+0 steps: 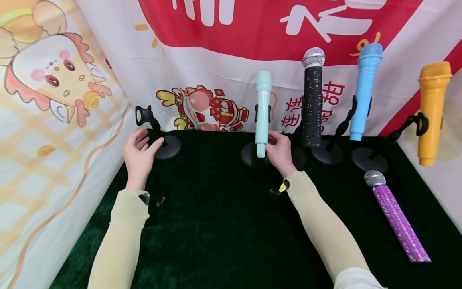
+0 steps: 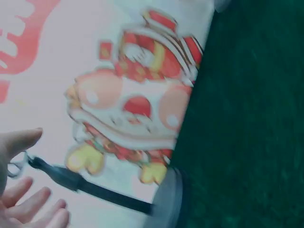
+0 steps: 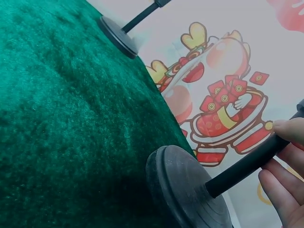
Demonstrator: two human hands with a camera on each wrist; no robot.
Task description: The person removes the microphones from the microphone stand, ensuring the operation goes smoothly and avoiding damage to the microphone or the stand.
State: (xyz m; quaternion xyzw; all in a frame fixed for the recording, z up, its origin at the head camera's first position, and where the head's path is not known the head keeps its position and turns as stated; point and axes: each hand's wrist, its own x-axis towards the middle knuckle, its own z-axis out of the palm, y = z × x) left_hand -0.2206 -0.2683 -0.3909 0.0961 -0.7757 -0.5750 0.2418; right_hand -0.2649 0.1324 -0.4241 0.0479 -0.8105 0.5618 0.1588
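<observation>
At the back left, an empty black microphone stand (image 1: 169,148) holds up its bare clip. My left hand (image 1: 138,156) is beside it, thumb and fingers spread; in the left wrist view the fingers (image 2: 35,206) lie near the upper end of its pole. My right hand (image 1: 280,153) grips the pole of a second microphone stand (image 3: 247,166), thumb on one side and fingers on the other. A mint green microphone (image 1: 263,116) sits upright in that stand's clip, partly covering the hand in the head view.
Right of it, stands hold a black glittery microphone (image 1: 313,104), a blue microphone (image 1: 363,88) and an orange microphone (image 1: 431,116). A purple microphone (image 1: 398,220) lies on the dark green cloth (image 1: 216,228). A printed curtain (image 1: 216,68) hangs directly behind the stands.
</observation>
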